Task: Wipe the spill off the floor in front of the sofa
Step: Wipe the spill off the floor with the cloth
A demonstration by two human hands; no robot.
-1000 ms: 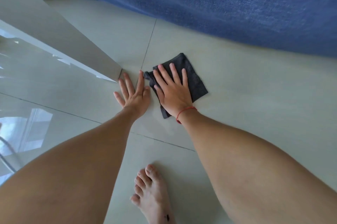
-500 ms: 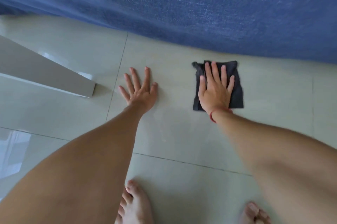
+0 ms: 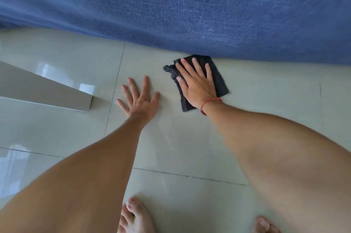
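Note:
A dark grey cloth lies flat on the pale tiled floor, its far edge touching the foot of the blue sofa. My right hand, with a red string at the wrist, presses flat on the cloth, fingers spread and pointing at the sofa. My left hand rests palm down on the bare tile to the cloth's left, fingers spread, holding nothing. A faint damp sheen shows on the tile between my forearms; I see no distinct puddle.
A grey slanted furniture edge juts in from the left and ends close to my left hand. My bare feet stand at the bottom edge. Glossy tiles with thin grout lines spread to the right.
My right hand has slid the cloth away from the left hand and up against the sofa's base, turning it slightly. The left hand has stayed planted on the tile.

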